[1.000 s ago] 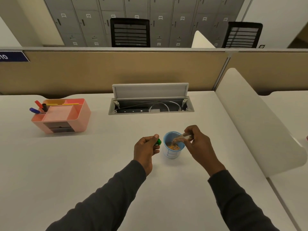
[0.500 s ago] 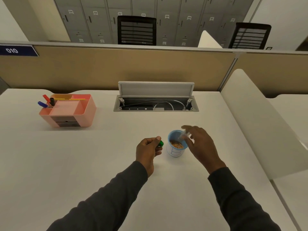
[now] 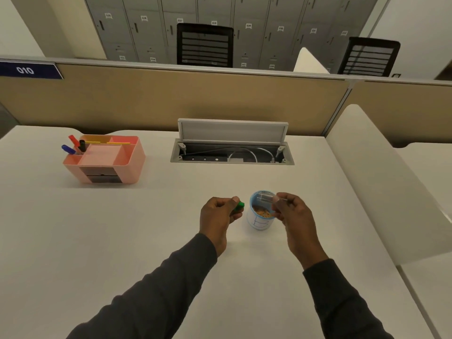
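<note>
A small blue-rimmed white cup (image 3: 259, 222) stands on the white desk (image 3: 122, 241) and holds orange-brown bits. My right hand (image 3: 292, 216) pinches a small clear tube (image 3: 265, 198) held level over the cup's mouth. Just left of the cup, my left hand (image 3: 219, 216) grips a small green cap (image 3: 239, 206) between thumb and curled fingers; only the cap's end shows.
A pink desk organiser (image 3: 107, 159) with pens sits at the back left. An open cable hatch (image 3: 232, 148) with a raised lid lies behind the cup. A white curved divider (image 3: 381, 177) borders the desk on the right, a tan partition at the back.
My right hand has tilted the clear tube back to level above the cup after shaking it over the opening. My left hand keeps the green cap in place.
</note>
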Available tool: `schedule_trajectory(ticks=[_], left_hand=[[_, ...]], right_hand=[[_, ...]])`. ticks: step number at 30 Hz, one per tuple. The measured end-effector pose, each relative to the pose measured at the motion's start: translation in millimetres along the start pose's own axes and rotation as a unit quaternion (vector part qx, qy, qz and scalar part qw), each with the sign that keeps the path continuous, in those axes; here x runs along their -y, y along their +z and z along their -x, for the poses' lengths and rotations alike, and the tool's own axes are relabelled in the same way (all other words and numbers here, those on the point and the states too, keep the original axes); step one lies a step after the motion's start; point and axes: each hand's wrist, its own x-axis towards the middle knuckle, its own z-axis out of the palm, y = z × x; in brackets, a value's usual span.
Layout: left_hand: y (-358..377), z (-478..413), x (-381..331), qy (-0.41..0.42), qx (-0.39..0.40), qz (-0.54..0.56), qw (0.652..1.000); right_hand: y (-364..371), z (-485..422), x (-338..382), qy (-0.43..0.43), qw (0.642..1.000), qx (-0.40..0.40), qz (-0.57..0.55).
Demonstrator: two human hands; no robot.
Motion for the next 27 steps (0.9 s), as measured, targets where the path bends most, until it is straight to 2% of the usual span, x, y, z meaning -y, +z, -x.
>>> schedule_trajectory(ticks=[2,6,18,27], left_hand=[[-2,3,-7,0.022,0.012,0.001,1.000],[-12,15,-22,0.067,0.024,-0.008,0.997],[-73,48,-50,0.166,0.019,-0.089,0.982],[-123,66,-66,0.170,0.046,-0.074,0.982]], right_hand=[[9,16,2,0.021,0.998,0.028,-0.059],[31,44,7,0.031,0.995,0.050,-0.080],[85,89,19,-0.045,0.994,0.096,0.011],[119,117,18,-0.060,0.989,0.130,0.047]])
